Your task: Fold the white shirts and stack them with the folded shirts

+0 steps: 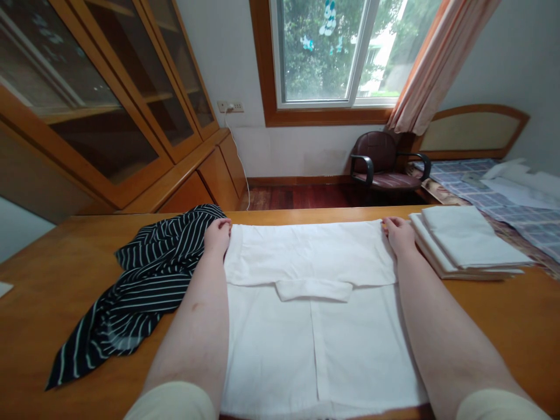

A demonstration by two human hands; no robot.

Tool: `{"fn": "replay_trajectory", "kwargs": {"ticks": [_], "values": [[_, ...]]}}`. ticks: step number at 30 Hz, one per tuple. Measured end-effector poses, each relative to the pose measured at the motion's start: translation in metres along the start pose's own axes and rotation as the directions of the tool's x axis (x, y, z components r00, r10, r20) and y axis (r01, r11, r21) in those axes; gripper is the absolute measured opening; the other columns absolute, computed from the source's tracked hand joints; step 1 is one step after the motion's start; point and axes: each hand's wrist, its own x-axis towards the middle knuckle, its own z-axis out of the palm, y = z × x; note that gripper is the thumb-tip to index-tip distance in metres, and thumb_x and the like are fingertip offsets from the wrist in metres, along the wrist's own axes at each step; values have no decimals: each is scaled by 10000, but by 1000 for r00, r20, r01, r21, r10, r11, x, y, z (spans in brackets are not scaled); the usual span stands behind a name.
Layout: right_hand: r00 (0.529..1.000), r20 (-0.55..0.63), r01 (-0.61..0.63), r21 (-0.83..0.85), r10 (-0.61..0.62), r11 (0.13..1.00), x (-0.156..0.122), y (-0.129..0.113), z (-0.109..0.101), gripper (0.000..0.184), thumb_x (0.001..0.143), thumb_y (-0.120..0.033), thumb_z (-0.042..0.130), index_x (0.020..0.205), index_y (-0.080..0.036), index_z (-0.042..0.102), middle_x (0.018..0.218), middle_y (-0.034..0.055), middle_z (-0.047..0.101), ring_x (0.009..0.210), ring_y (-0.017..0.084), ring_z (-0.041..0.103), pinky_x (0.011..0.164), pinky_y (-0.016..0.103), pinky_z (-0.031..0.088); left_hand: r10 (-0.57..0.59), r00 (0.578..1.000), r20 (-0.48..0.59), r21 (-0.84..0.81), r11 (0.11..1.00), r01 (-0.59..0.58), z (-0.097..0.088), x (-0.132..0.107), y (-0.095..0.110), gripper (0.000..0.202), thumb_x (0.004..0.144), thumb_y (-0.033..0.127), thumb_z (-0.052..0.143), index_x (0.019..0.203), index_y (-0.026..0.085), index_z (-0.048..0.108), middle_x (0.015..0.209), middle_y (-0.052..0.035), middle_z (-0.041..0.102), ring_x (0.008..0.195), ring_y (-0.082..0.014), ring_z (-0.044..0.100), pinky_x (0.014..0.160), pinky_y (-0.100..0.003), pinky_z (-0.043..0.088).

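Observation:
A white shirt lies flat on the wooden table, its far part folded toward me over the collar. My left hand grips the far left corner of that fold with fingers curled. My right hand pinches the far right corner the same way. Both forearms run along the shirt's two sides.
A black garment with white stripes lies crumpled left of the shirt. A stack of folded white cloths sits at the right. Beyond the table stand a dark armchair, a bed and a wooden cabinet.

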Motion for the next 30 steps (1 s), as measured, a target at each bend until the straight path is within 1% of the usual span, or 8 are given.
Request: {"fn": "replay_trajectory", "kwargs": {"ticks": [3,6,10,17,19,23,28,30], "values": [[998,26,67,-201,-63,977,-5,-8,-3,324,678,-445,634,803,-148,663,776,81,676,720,197,604,713,326,466,5,1000,-11,62,998,-5,-1,-1,3,232,790,339,540,890,173,667,882,-67,695,832,-214,627,789,-313,479],[999,14,43,-312,-40,949,-7,-11,-5,338,636,-465,663,760,-151,674,770,94,687,729,221,609,711,333,460,-8,1000,17,114,994,6,1,1,0,261,746,406,595,843,175,668,850,-75,697,810,-225,627,763,-317,481],[1000,30,4,-306,5,952,-6,-11,-4,315,626,-441,659,744,-151,685,744,90,689,712,223,610,691,322,458,-32,997,67,112,993,25,6,7,-12,263,707,393,634,855,180,678,843,-82,705,790,-224,639,749,-315,485],[999,30,-39,-96,42,995,-3,-4,-2,245,652,-395,603,733,-170,651,624,23,627,622,180,559,597,281,441,-8,994,111,-27,1000,11,12,12,-23,290,721,305,610,972,172,668,848,-69,708,786,-187,651,738,-277,495],[1000,17,-3,-148,5,989,-2,-2,-1,244,700,-395,554,725,-168,639,639,36,626,642,186,562,623,291,441,1,994,113,-21,1000,1,12,11,-23,311,728,287,601,1009,168,660,850,-68,705,792,-183,650,754,-279,495],[994,6,106,-385,-112,917,-2,-3,1,279,763,-383,510,806,-148,653,791,108,667,764,225,589,727,327,437,18,993,119,39,999,-23,12,12,-23,327,740,267,596,1047,174,660,893,-70,704,838,-190,648,817,-300,484],[995,59,100,-465,-82,879,-3,-7,1,320,777,-439,536,843,-154,666,786,115,678,746,231,603,711,324,441,-42,990,133,-51,997,49,14,15,-27,380,694,201,656,1072,167,652,937,-85,706,858,-194,655,838,-303,484],[992,104,112,-519,-67,848,-4,-8,2,319,785,-443,536,823,-157,672,789,126,681,750,241,606,708,331,440,-26,989,146,-22,999,29,14,14,-29,402,688,182,664,1090,180,646,948,-83,704,863,-194,655,843,-309,482]]}}
